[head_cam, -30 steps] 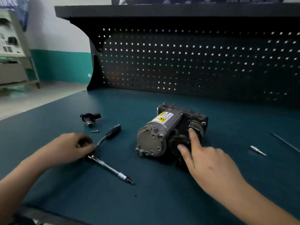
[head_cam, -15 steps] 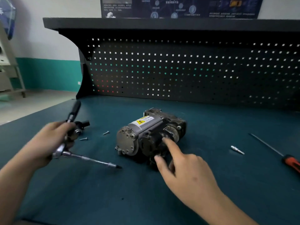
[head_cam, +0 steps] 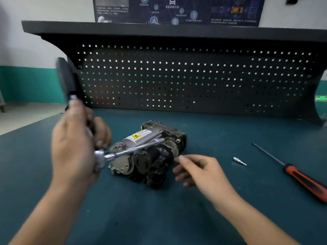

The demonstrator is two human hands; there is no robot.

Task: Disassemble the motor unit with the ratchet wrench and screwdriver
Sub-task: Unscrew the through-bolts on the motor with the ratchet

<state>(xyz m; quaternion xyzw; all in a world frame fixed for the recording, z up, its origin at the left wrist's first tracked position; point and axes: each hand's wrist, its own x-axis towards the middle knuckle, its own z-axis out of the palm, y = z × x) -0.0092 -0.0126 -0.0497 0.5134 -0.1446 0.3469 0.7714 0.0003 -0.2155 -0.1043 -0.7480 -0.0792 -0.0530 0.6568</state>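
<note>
now: fingers (head_cam: 104, 133) of the left hand (head_cam: 74, 147) are curled round the ratchet wrench (head_cam: 100, 157), gripping it just above the head. the dark handle stands up and away, blurred. the extension bar (head_cam: 136, 149) runs from the head toward the right, crossing over the motor unit (head_cam: 155, 165); whether its tip sits on a fastener cannot be told. fingers (head_cam: 184, 158) of the right hand (head_cam: 203, 174) are loosely spread and hold nothing. the index tip is just beside the unit's right front end, contact unclear.

motor unit lies on its side at mid counter (head_cam: 159, 218), long axis from near-left (grey end cap) to far-right (dark housing), roughly parallel with the extension bar. it sits between the hands: right of the left fingers, left of the right fingers.

judgement: the left hand carries the tool, so it makes the engagement. the right hand is nearer the dark end and better placed to steady it.

outward: a small bit (head_cam: 239, 161) on the counter right of the right hand, then a red-handled screwdriver (head_cam: 304, 179), well apart from the unit. pegboard (head_cam: 177, 82) behind.
</note>
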